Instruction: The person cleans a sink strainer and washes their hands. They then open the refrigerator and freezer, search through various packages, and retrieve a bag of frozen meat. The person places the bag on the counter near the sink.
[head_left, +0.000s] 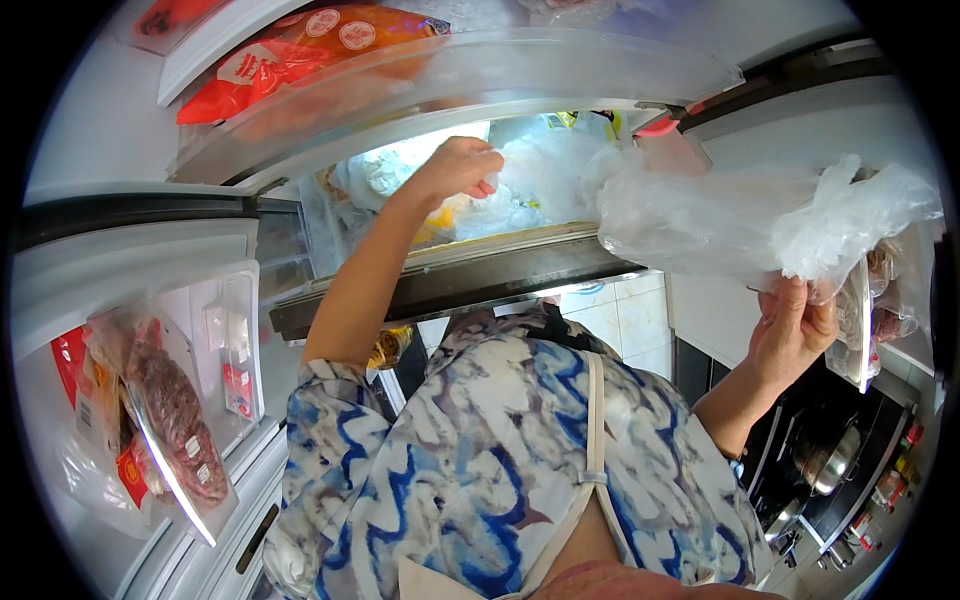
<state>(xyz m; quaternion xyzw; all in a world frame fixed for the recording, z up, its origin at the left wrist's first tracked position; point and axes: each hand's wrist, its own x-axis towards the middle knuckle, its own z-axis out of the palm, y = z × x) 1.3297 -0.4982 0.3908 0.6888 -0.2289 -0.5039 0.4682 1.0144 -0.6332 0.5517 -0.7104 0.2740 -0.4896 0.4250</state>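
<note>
My left hand (466, 166) is over a freezer drawer (502, 238), its fingers curled and pinched on what looks like a bit of clear plastic. Below and around it in the drawer lie frosty bags of food (525, 187), one with a yellow part. On the right, my right hand (796, 324) grips the bunched end of a clear plastic bag (697, 217) between thumb and fingers. The bag stretches sideways from the drawer's right end, crumpled near my right hand. What it holds, if anything, cannot be made out.
Above the drawer, a translucent compartment front (480, 79) holds a red and orange food package (300, 67). Open doors flank me; the left door's shelf holds wrapped dark meat (176, 405), the right door's rack (855, 330) bagged food. A metal pan (832, 457) stands on the hob at lower right.
</note>
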